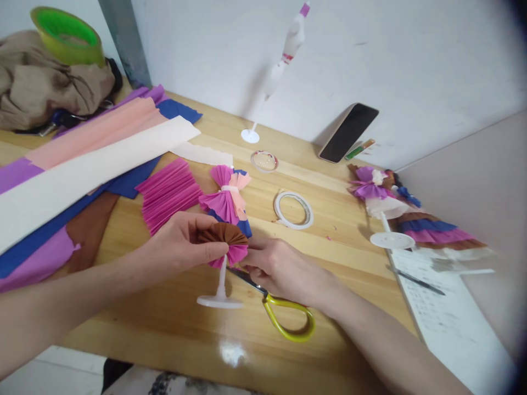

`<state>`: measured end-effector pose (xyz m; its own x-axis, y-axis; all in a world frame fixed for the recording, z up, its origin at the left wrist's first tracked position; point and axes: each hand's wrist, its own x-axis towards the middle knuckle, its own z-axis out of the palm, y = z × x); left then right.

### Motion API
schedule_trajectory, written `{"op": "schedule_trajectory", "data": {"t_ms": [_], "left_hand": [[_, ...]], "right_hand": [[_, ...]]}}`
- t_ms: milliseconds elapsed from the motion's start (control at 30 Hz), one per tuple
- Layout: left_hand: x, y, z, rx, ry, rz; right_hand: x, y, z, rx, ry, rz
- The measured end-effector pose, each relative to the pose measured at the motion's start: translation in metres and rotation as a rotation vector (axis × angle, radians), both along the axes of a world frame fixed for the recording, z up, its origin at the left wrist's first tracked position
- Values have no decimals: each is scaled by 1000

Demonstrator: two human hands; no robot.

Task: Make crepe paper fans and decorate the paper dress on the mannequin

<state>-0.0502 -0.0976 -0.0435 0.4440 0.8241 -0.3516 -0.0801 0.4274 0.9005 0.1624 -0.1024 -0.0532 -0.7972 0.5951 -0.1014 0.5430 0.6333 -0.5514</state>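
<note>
My left hand [181,244] pinches a small pleated paper skirt [225,242], brown over pink, that sits on a white stick with a round stand [219,300]. My right hand [280,269] closes its fingers on the skirt's right side. Just behind lie a pink and purple paper bow [226,195] and a pleated magenta paper fan [167,192]. Yellow-handled scissors [284,315] lie on the wooden table [173,334] under my right wrist.
Long crepe paper sheets [90,164] in cream, pink, blue and purple cover the left. A tape ring [293,209], a clear lid [264,161], a doll body on a stand [284,60], a phone [348,133], a dressed doll [387,200] and a printed sheet with pen [436,307] lie around.
</note>
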Motion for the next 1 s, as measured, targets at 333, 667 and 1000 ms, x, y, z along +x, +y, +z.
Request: {"op": "schedule_trajectory", "data": {"t_ms": [333, 667, 1000], "left_hand": [[0, 1, -2, 25, 23, -14], [2, -1, -5, 60, 94, -9], [1, 0, 0, 31, 57, -20]], "right_hand": [[-2, -3, 10, 129, -94, 121], [-10, -20, -1, 387, -219, 173], [2, 0, 7, 310, -327, 115]]}}
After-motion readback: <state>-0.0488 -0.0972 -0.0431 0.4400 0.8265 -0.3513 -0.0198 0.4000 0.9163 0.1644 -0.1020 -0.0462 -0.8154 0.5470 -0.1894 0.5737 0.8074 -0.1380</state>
